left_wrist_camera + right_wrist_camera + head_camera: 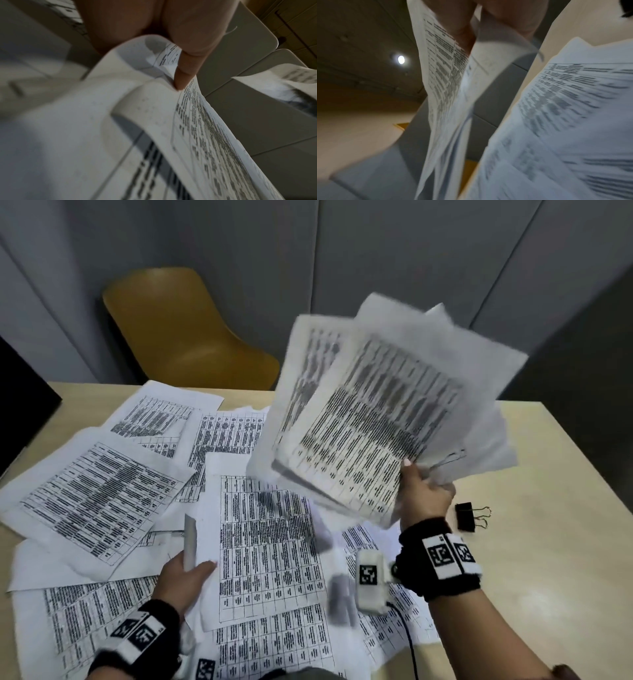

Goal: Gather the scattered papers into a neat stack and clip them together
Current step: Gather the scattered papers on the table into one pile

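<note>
Right hand gripping fanned bundle by one corner, held above worktop; left hand pinching curled sheet among scattered papers. Risk: uneven bundle sliding apart, sheet creasing. Clip beside right wrist, unused.

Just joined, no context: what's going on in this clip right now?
A person is collecting printed sheets from a table. The right hand holds a fanned, uneven bundle of papers raised above the table. The left hand grips the edge of one sheet that lies among the loose sheets scattered over the table. A black binder clip lies unused on the table, right of the right hand.
</note>
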